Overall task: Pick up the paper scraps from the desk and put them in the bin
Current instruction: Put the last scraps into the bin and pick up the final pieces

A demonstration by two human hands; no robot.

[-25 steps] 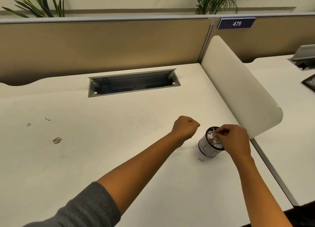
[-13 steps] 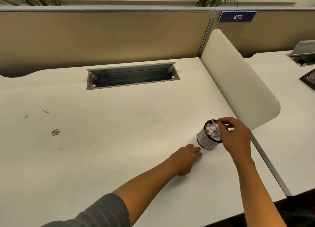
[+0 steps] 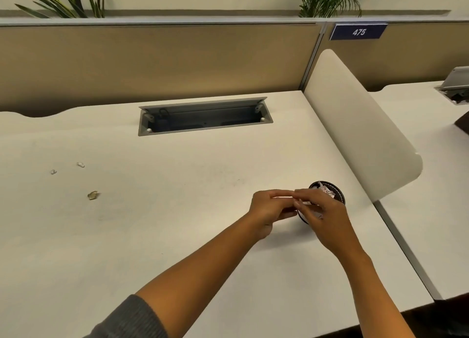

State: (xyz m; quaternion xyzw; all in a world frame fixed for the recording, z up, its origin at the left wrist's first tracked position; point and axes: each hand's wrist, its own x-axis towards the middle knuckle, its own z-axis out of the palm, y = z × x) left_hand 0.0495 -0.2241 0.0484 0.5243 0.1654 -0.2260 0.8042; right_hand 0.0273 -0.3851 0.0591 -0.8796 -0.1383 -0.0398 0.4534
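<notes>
Right now the left hand (image 3: 270, 209) and the right hand (image 3: 321, 214) are meeting fingertip to fingertip just in front of the bin (image 3: 330, 195), both with fingers curled nearly closed; whether either is pinching a scrap between them I cannot tell, since the fingers are hiding the gap. The bin is sitting near the desk's (image 3: 203, 236) right edge, close to the white divider (image 3: 360, 139), already holding crumpled paper. Three scraps (image 3: 93, 195) are lying well apart from it, toward the desk's left edge. A likely slip: the right wrist is hanging over the bin's rim, so pulling back carelessly could be tipping the small bin over and spilling it. The divider is crowding the right side, while the desk's middle is offering wide open room for reaching left.
</notes>
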